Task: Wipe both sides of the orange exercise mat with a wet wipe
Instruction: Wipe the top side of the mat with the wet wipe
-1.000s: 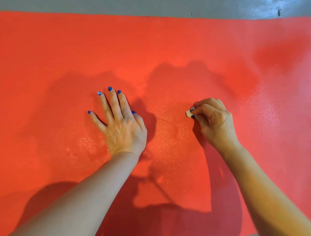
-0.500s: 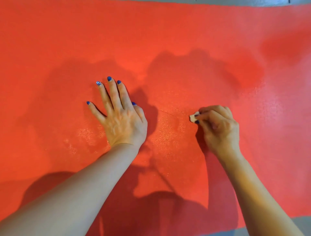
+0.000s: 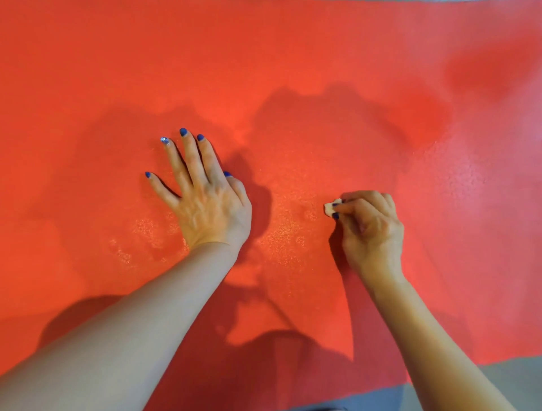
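Observation:
The orange exercise mat (image 3: 293, 58) fills almost the whole view, lying flat. My left hand (image 3: 202, 193) rests palm down on it left of centre, fingers straight and spread. My right hand (image 3: 371, 228) is to the right, fingers curled, pinching a small balled-up white wet wipe (image 3: 330, 207) against the mat; only a small corner of the wipe shows past the fingertips. Wet, glistening patches lie on the mat between and below the two hands.
Grey floor (image 3: 504, 378) shows past the mat's near edge at the bottom right. A thin grey strip of floor (image 3: 469, 1) runs along the top edge. Shadows of my head and arms fall across the mat's middle.
My right hand with the wipe has slid down toward me on the mat. The view has tilted down, so the mat's near edge now shows. My left hand stays planted.

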`<control>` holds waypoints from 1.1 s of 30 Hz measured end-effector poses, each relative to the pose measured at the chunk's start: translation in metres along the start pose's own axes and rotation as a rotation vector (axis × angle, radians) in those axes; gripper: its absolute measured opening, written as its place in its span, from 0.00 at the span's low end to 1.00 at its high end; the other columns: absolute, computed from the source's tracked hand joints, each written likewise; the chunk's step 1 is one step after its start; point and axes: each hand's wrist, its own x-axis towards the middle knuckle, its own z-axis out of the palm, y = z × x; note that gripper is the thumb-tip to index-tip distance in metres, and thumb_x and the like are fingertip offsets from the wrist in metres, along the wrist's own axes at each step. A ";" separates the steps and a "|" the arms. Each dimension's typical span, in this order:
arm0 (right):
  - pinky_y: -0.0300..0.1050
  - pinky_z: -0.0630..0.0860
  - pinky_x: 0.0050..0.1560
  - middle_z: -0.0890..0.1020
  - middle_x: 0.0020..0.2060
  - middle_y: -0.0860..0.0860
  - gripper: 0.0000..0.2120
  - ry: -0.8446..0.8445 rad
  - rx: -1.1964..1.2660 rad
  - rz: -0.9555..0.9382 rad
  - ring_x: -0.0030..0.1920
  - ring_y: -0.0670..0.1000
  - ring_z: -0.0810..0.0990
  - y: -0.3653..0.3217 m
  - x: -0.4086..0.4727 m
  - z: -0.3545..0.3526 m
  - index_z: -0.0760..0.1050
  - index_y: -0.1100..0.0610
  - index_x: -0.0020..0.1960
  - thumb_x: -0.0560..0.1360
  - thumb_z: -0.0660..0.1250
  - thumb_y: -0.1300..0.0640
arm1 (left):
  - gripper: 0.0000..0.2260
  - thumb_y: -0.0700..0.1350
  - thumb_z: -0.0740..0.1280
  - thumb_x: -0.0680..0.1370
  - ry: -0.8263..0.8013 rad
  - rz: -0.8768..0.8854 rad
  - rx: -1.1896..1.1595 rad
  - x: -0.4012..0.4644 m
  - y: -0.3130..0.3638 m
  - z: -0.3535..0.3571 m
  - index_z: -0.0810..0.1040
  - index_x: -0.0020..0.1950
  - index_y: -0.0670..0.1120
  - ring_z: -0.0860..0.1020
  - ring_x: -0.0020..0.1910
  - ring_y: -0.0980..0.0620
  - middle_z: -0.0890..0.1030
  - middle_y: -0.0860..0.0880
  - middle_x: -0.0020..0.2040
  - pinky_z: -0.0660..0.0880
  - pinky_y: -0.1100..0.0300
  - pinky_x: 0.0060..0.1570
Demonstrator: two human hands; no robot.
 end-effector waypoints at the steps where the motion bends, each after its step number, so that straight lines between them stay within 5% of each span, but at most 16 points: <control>1: 0.34 0.66 0.48 0.81 0.43 0.53 0.06 0.025 -0.016 0.025 0.43 0.55 0.76 -0.009 0.000 0.009 0.80 0.61 0.39 0.71 0.70 0.70 | 0.29 0.47 0.51 0.80 -0.002 0.000 0.001 0.000 0.000 0.000 0.55 0.81 0.42 0.46 0.82 0.40 0.52 0.44 0.83 0.47 0.29 0.75; 8: 0.45 0.73 0.47 0.81 0.44 0.53 0.05 -0.175 0.109 -0.288 0.43 0.53 0.75 -0.023 0.020 0.026 0.81 0.60 0.42 0.75 0.69 0.67 | 0.30 0.47 0.49 0.79 -0.002 0.000 -0.008 0.001 0.001 -0.001 0.56 0.81 0.41 0.47 0.82 0.40 0.53 0.44 0.83 0.47 0.29 0.75; 14: 0.52 0.74 0.46 0.77 0.44 0.54 0.04 0.141 -0.032 0.201 0.46 0.55 0.75 -0.014 -0.002 0.018 0.78 0.61 0.42 0.73 0.67 0.68 | 0.29 0.46 0.49 0.79 -0.002 0.002 0.003 0.001 0.001 -0.001 0.55 0.81 0.41 0.47 0.82 0.40 0.52 0.44 0.83 0.47 0.29 0.75; 21: 0.55 0.73 0.41 0.79 0.43 0.55 0.06 -0.212 0.052 -0.309 0.40 0.59 0.77 -0.063 -0.034 0.043 0.80 0.59 0.45 0.73 0.68 0.68 | 0.29 0.46 0.51 0.79 0.006 0.001 -0.009 0.000 0.000 -0.001 0.57 0.81 0.41 0.49 0.82 0.40 0.54 0.44 0.83 0.48 0.29 0.74; 27: 0.53 0.75 0.48 0.79 0.45 0.53 0.05 0.123 -0.038 0.134 0.47 0.53 0.76 0.003 -0.010 0.003 0.78 0.60 0.44 0.72 0.67 0.68 | 0.29 0.46 0.50 0.80 0.007 0.006 -0.004 -0.001 -0.001 -0.001 0.55 0.81 0.41 0.47 0.82 0.40 0.52 0.44 0.83 0.46 0.30 0.74; 30: 0.40 0.70 0.48 0.78 0.45 0.54 0.05 0.113 -0.054 0.149 0.47 0.56 0.77 -0.009 -0.017 0.013 0.78 0.62 0.44 0.73 0.67 0.70 | 0.29 0.46 0.50 0.80 0.002 0.005 -0.003 -0.001 0.000 -0.001 0.55 0.81 0.41 0.47 0.82 0.40 0.51 0.44 0.83 0.46 0.30 0.74; 33: 0.40 0.71 0.47 0.78 0.45 0.54 0.03 0.079 -0.046 0.144 0.46 0.56 0.77 -0.011 -0.014 0.011 0.78 0.62 0.45 0.74 0.68 0.67 | 0.29 0.46 0.50 0.80 -0.005 0.000 -0.015 -0.001 0.000 -0.001 0.55 0.82 0.41 0.47 0.82 0.40 0.51 0.44 0.83 0.46 0.29 0.74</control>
